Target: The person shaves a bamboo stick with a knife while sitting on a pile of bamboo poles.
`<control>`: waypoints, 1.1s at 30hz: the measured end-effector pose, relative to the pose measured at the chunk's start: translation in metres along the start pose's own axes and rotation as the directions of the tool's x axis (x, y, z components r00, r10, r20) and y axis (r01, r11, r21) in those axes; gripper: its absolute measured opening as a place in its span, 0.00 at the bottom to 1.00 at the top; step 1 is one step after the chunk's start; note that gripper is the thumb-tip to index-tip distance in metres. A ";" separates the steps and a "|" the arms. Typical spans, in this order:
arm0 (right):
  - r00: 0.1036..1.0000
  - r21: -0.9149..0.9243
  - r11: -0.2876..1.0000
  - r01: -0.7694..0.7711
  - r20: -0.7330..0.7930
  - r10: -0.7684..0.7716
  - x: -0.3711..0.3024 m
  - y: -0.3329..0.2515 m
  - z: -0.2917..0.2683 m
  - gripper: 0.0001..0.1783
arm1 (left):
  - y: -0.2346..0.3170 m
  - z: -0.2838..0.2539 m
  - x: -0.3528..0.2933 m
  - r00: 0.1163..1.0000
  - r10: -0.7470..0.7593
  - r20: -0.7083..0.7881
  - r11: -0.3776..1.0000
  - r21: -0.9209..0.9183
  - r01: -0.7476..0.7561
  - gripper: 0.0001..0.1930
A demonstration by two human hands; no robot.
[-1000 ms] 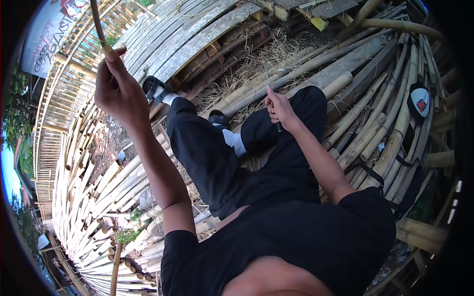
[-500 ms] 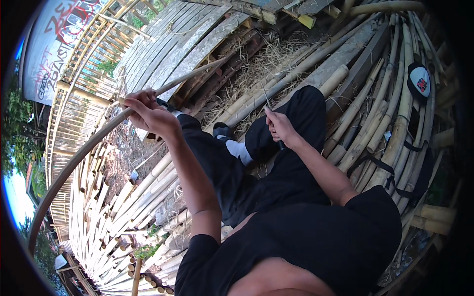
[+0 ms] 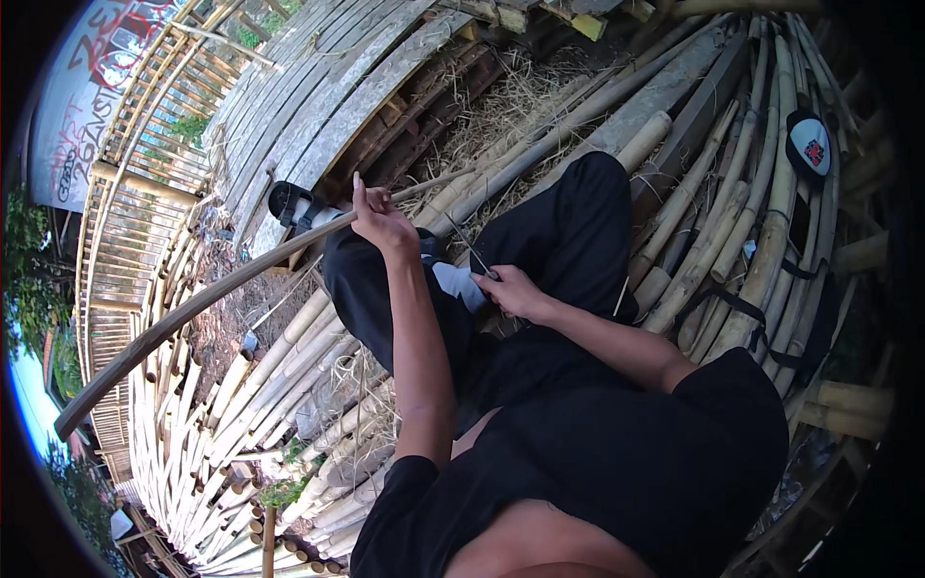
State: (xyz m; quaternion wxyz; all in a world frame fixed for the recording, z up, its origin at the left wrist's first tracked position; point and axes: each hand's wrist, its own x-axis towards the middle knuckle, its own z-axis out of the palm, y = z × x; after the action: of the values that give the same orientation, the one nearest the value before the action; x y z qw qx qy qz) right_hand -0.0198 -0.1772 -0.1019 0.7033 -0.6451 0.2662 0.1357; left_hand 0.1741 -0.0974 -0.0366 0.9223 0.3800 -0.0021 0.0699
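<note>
A long brownish pole (image 3: 207,297), bamboo or wood, slants from the lower left up to the middle of the view. My left hand (image 3: 383,223) is closed around it near its far part, with one finger stretched upward. In front of my lap, my right hand (image 3: 514,292) grips a knife; its thin blade (image 3: 464,238) points up and to the left, toward the pole. The blade and the pole look apart. Most of the knife's handle is hidden by my fingers.
I sit among piled bamboo poles (image 3: 761,241). Weathered wooden planks (image 3: 332,72) lie ahead, with dry straw (image 3: 525,101) beside them. A bamboo fence (image 3: 116,241) runs along the left. At the right are a cap (image 3: 807,144) and a black strap (image 3: 737,303).
My left hand and the pole have moved right and nearer to me, uncovering a shoe. My right hand has shifted left and down, and the blade now leans further left.
</note>
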 end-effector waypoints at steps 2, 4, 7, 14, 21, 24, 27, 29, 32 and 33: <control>1.000 0.002 1.000 0.008 0.005 -0.008 -0.002 -0.010 0.004 0.19 | -0.007 -0.007 0.000 1.000 -0.009 -0.004 0.999 0.046 0.010 0.17; 0.997 -0.072 0.995 0.075 -0.030 -0.077 0.002 -0.016 0.005 0.20 | -0.018 -0.013 0.002 1.000 0.013 0.009 0.998 0.055 -0.013 0.16; 0.967 -0.169 0.963 0.210 -0.110 -0.230 0.002 -0.037 0.006 0.20 | -0.028 -0.011 0.000 0.999 0.027 0.017 0.998 0.058 -0.028 0.14; 0.761 -0.291 0.771 0.566 -0.177 -0.625 -0.008 -0.120 0.024 0.15 | -0.037 -0.015 0.000 0.971 0.057 0.233 0.989 0.122 -0.087 0.03; 0.401 -0.459 0.438 0.773 -0.181 -0.898 0.011 -0.154 0.061 0.20 | -0.032 -0.017 -0.011 0.959 -0.131 0.250 0.895 0.446 0.006 0.10; 0.361 -0.510 0.395 0.764 -0.169 -0.917 0.019 -0.158 0.060 0.17 | -0.041 -0.021 -0.005 0.935 -0.076 0.345 0.866 0.489 -0.110 0.12; 0.385 -0.564 0.421 0.710 -0.190 -0.903 0.029 -0.161 0.054 0.14 | -0.039 -0.031 0.001 0.853 -0.006 0.522 0.750 0.566 -0.342 0.14; 0.398 -0.573 0.409 0.710 -0.151 -0.905 0.036 -0.164 0.034 0.13 | -0.026 -0.039 0.003 0.738 -0.048 0.673 0.634 0.591 -0.498 0.15; 0.371 -0.563 0.399 0.723 -0.171 -0.913 0.040 -0.172 0.024 0.14 | 0.072 -0.010 -0.003 0.771 -0.398 0.497 0.725 0.685 -0.067 0.47; 0.377 -0.566 0.403 0.719 -0.170 -0.910 0.040 -0.171 0.025 0.15 | 0.105 0.004 -0.006 0.816 -0.270 0.511 0.767 0.627 -0.139 0.47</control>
State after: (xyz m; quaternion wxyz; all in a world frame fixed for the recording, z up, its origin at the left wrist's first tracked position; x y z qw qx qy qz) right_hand 0.1095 -0.1817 0.0193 0.4401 -0.8292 0.0243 -0.3438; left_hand 0.1545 -0.0275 0.0393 0.6941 0.6726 -0.2420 -0.0853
